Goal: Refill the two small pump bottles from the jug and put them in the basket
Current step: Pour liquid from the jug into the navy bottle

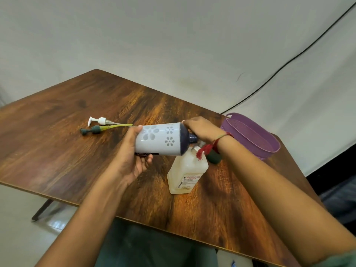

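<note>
A white jug (161, 140) with a flower pattern and a dark blue top lies tipped on its side above the table. My left hand (133, 160) grips its base end, and my right hand (202, 128) grips its shoulder by the neck. The spout points down at the mouth of a translucent white bottle (185, 174) with a label, which stands uncapped on the table. A small dark green bottle (214, 158) stands just behind it, partly hidden by my right wrist. No liquid stream is visible.
A white pump head (101, 121) and a dark green pump head (94, 129) lie side by side at the far left of the wooden table (77, 105). A purple basket (248, 135) stands at the right edge. A black cable (289, 62) runs along the wall.
</note>
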